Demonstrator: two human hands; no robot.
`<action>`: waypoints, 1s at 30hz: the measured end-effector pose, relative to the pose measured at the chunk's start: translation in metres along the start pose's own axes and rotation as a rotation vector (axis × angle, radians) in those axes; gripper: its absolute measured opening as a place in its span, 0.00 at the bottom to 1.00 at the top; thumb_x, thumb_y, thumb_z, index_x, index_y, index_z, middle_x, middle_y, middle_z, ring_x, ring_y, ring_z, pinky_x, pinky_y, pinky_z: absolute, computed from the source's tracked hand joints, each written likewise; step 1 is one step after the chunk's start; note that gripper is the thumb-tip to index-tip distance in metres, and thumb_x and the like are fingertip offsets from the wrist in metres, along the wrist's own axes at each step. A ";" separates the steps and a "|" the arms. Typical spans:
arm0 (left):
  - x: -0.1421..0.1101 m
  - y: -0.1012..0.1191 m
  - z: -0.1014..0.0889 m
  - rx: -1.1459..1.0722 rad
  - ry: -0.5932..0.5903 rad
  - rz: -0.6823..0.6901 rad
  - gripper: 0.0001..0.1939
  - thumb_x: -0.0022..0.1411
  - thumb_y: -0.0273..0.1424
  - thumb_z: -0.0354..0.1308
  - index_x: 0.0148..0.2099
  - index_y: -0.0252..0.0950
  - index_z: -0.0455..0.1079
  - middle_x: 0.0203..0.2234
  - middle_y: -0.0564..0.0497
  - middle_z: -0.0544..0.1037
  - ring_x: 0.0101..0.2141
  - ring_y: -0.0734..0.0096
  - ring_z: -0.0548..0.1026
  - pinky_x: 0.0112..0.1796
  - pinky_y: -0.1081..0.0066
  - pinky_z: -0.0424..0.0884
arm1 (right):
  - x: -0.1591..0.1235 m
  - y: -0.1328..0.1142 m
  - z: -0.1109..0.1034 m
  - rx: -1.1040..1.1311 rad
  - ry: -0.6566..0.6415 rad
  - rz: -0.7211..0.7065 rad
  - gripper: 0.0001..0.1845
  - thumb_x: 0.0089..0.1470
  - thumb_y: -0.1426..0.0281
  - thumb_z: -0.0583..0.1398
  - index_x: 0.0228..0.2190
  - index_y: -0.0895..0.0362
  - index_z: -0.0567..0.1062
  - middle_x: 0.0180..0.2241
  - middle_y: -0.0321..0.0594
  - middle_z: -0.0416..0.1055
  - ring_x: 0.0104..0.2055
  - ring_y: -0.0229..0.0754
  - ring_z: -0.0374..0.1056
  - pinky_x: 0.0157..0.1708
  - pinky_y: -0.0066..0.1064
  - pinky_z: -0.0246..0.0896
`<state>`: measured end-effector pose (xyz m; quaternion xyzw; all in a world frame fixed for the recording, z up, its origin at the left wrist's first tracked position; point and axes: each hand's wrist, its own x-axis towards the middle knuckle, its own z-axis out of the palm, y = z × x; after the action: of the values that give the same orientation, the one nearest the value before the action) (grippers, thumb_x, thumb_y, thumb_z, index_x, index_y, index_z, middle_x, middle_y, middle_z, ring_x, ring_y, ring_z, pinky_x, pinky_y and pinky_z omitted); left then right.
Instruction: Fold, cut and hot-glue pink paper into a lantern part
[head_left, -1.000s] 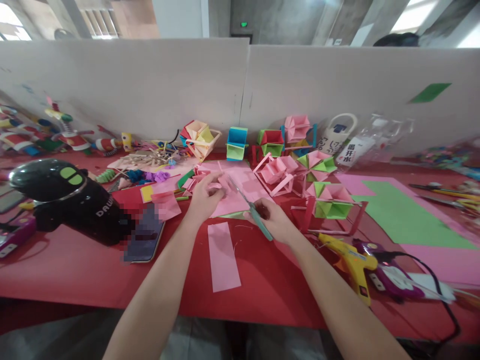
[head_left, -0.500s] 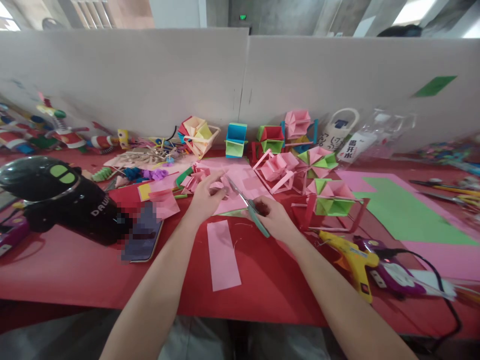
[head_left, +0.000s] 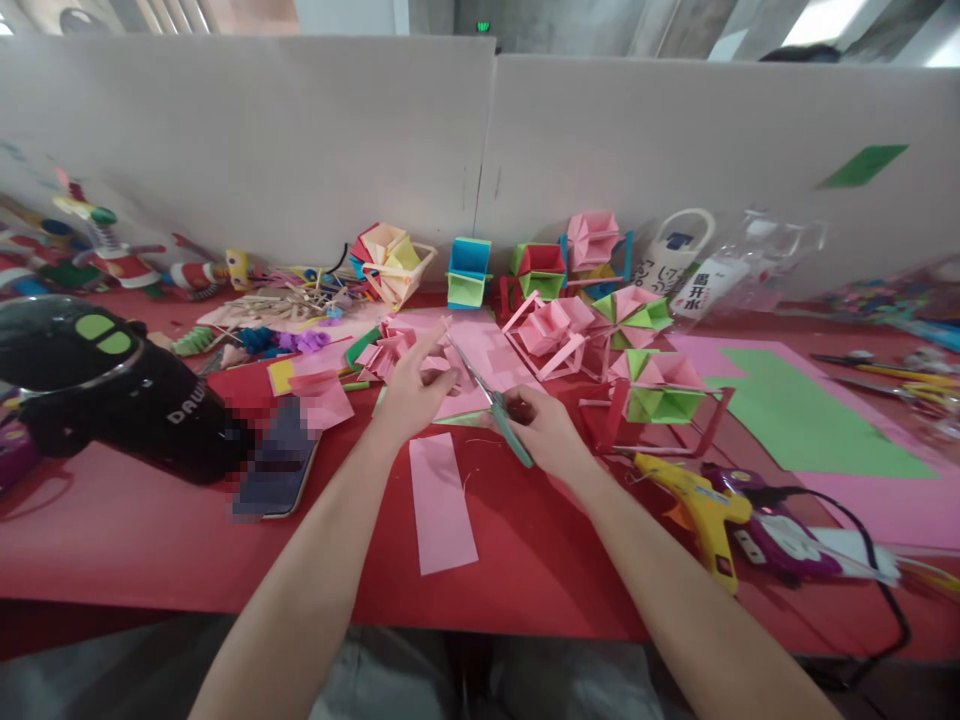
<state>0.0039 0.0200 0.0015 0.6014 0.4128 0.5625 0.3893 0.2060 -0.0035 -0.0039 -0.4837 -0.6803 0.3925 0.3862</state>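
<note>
My right hand (head_left: pixel 541 428) is closed round the green handles of a pair of scissors (head_left: pixel 510 432). Their metal blades point up and left, toward my left hand (head_left: pixel 417 388). Small pink paper shows at the fingers of my left hand, its index finger reaching forward and its thumb bent in; the exact grip is partly hidden. Under the blades lies a larger pink sheet (head_left: pixel 504 352). Folded pink paper pieces (head_left: pixel 381 358) are heaped just left of that hand. A pink paper strip (head_left: pixel 442 505) lies flat on the red table between my forearms.
Several folded-paper wheels on frames, one pink and green (head_left: pixel 664 388), stand behind and right. A yellow glue gun (head_left: pixel 694 510) with a cord lies at right, near green paper (head_left: pixel 817 410). At left are a black device (head_left: pixel 127 400) and a phone (head_left: pixel 281 465). A white partition (head_left: pixel 300 140) stands behind.
The view has shifted slightly, so everything sits a little higher and further left. The left index finger is straighter; the scissors stay in the right hand near the left fingers.
</note>
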 end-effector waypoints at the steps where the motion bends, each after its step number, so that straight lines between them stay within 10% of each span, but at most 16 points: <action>1: 0.000 0.000 0.000 0.004 0.000 0.002 0.35 0.59 0.24 0.60 0.66 0.49 0.60 0.48 0.48 0.70 0.28 0.79 0.76 0.32 0.70 0.82 | 0.000 0.000 0.000 -0.004 0.005 0.000 0.15 0.46 0.60 0.68 0.27 0.57 0.72 0.23 0.32 0.67 0.24 0.35 0.59 0.24 0.28 0.55; 30: -0.005 0.004 -0.006 0.468 0.028 0.159 0.38 0.59 0.17 0.49 0.68 0.51 0.56 0.49 0.47 0.70 0.28 0.78 0.72 0.35 0.71 0.76 | -0.002 0.002 -0.006 -0.077 0.078 -0.023 0.18 0.46 0.55 0.67 0.26 0.56 0.72 0.22 0.33 0.67 0.24 0.37 0.58 0.23 0.29 0.53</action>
<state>-0.0018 0.0140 0.0035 0.6979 0.4887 0.4885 0.1882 0.2126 -0.0037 -0.0036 -0.5054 -0.6848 0.3425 0.3979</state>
